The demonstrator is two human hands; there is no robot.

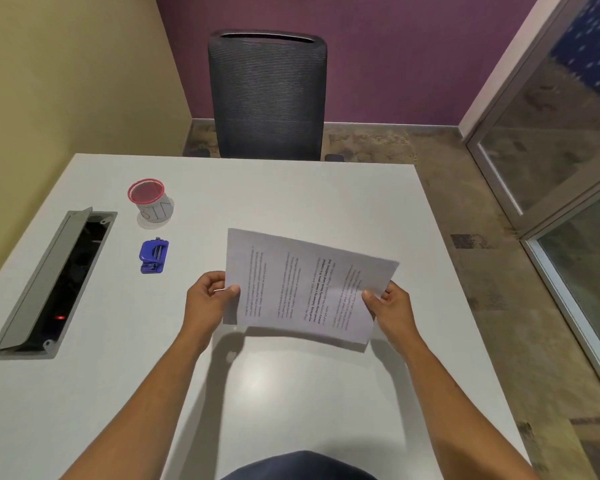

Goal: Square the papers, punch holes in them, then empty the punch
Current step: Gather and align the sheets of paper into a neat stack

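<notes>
A stack of printed white papers [302, 289] is held above the white table [291, 393], turned sideways so the text lines run up and down. My left hand [208, 299] grips the stack's left edge and my right hand [388, 306] grips its right edge, thumbs on top. The papers cast a shadow on the table below. A small blue hole punch [153, 256] lies on the table to the left of the papers, apart from both hands.
A small cup with a red rim [149, 200] stands behind the punch. An open grey cable hatch [52, 282] is set into the table at the left. A dark mesh office chair [267, 98] stands beyond the far edge. A glass partition [568, 168] runs along the right.
</notes>
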